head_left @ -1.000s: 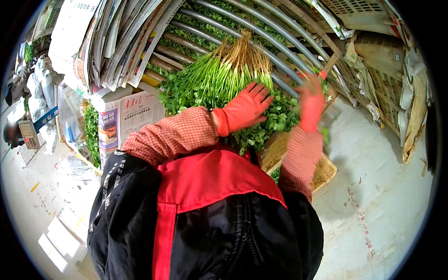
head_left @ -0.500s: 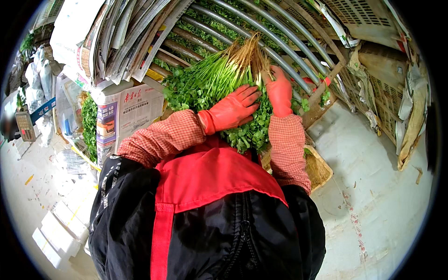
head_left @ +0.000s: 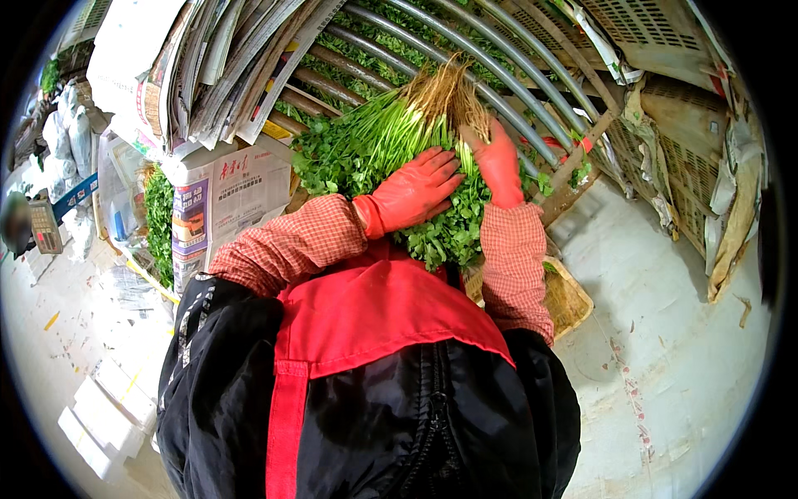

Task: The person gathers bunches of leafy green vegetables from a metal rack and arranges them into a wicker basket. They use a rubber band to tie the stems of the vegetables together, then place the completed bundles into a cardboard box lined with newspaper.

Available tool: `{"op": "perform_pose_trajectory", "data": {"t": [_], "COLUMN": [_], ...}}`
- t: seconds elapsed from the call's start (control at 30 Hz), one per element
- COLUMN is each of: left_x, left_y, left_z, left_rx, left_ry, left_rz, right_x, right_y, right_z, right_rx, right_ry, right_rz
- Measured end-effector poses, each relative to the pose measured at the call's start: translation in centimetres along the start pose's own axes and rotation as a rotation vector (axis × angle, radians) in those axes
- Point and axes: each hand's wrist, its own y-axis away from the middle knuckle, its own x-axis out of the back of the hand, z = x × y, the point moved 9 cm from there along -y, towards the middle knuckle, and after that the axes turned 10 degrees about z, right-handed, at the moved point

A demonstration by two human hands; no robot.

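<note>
Here the left hand in an orange-red rubber glove [head_left: 416,193] lies open and flat on the bundle of leafy green herbs with pale roots [head_left: 391,150], whose long axis runs away from the person over the woven basket's [head_left: 573,303] edge, while the right gloved hand [head_left: 499,162], nearer the roots, curls around the stems.

The bunch of leafy greens [head_left: 391,158] lies in the middle of the view, with its roots toward 12 o'clock and its leaves toward 6 o'clock. The left hand [head_left: 411,193] rests flat on the leaves. The right hand [head_left: 496,162] is just beside it, at 3 o'clock from it, touching the stems. Behind the bunch, at 12 o'clock, metal pipes [head_left: 499,75] lie side by side. At 10 o'clock a pile of newspapers [head_left: 208,75] rests on a carton [head_left: 233,187]. At 4 o'clock from the bunch, a woven basket [head_left: 569,295] stands on the floor [head_left: 665,333], partly under the right forearm.
</note>
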Motion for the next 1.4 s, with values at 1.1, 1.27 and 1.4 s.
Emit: {"op": "perform_pose_trajectory", "data": {"t": [1.1, 1.27, 1.4], "left_x": [4.5, 4.4, 3.6], "left_y": [2.8, 3.3, 2.8], "left_z": [-2.5, -2.8, -2.2], "left_rx": [-0.008, -0.021, -0.020], "left_ry": [0.122, 0.221, 0.168], "left_rz": [0.121, 0.125, 0.095], "right_x": [-3.6, 0.6, -2.0], "right_y": [-2.4, -2.6, -2.3], "right_z": [-3.5, -1.2, -4.4], "right_rx": [-0.106, -0.228, -0.274], "right_ry": [-0.302, -0.374, -0.336], "right_rz": [-0.359, -0.131, -0.311]}}
